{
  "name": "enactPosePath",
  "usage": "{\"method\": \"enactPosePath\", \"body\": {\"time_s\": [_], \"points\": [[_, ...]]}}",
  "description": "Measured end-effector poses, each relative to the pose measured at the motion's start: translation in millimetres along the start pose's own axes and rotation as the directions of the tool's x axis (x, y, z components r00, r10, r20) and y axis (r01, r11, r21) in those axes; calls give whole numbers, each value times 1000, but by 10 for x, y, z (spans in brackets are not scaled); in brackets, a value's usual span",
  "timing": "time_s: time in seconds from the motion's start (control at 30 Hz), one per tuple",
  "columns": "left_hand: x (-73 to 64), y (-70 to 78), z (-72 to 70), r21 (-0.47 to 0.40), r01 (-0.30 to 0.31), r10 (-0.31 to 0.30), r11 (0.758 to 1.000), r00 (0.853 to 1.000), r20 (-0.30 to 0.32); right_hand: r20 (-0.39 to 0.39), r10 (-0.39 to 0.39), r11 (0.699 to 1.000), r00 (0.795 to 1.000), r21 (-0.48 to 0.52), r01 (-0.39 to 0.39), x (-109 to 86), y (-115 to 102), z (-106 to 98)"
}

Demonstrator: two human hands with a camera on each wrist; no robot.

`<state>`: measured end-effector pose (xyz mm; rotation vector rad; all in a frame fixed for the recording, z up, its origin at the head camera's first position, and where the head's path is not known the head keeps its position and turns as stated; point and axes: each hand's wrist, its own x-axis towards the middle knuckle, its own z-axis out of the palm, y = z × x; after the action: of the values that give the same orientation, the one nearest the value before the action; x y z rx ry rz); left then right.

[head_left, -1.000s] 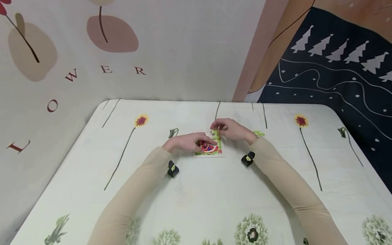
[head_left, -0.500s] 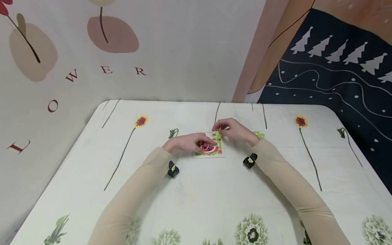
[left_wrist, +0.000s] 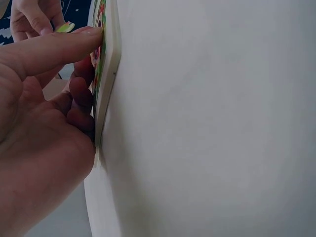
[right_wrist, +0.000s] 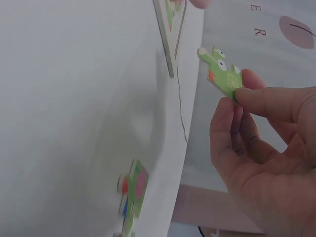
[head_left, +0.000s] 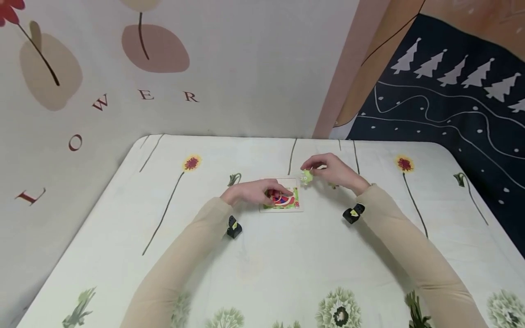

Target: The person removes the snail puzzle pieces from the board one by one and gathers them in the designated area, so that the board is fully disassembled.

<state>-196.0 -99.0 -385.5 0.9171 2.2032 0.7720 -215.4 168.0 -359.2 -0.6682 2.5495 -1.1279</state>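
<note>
A puzzle board (head_left: 283, 211) with a colourful picture and a pale rim lies on the table in the head view. My left hand (head_left: 255, 191) rests on it, covering its left part; in the left wrist view the outstretched thumb reaches over the board's edge (left_wrist: 106, 94). Right of the board, my right hand (head_left: 335, 172) holds up a small green puzzle piece (head_left: 306, 177). Seen from the right wrist, thumb and fingertips pinch this piece (right_wrist: 228, 78), which shows white eyes and an orange mouth.
Below my right hand, more colourful puzzle pieces (right_wrist: 136, 190) lie on the table, partly hidden by the hand in the head view. A white flower-printed cloth (head_left: 266, 264) covers the table. Printed fabric walls (head_left: 254, 68) stand behind it.
My right hand has moved right and slightly back, taking the green puzzle piece from over the board's upper right corner to beside it. The left hand has stayed on the board.
</note>
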Motion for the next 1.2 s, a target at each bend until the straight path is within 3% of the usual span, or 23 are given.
{"method": "enactPosePath", "body": {"time_s": [0.17, 0.5, 0.8, 1.2], "points": [[3, 8, 2, -8, 22, -22, 1000, 1000, 1, -8, 73, 997, 997, 20, -73, -96, 53, -114], [-3, 17, 13, -46, 29, -30, 999, 1000, -2, -38, 96, 994, 995, -52, -98, -264, 219, -296], [8, 8, 23, -39, 38, -38, 999, 999, -5, -55, 95, 993, 994, -69, -99, -394, 371, -396], [4, 24, 26, -29, 44, -44, 999, 999, -5, -87, 150, 982, 985, -100, -159, -547, 459, -517]]}}
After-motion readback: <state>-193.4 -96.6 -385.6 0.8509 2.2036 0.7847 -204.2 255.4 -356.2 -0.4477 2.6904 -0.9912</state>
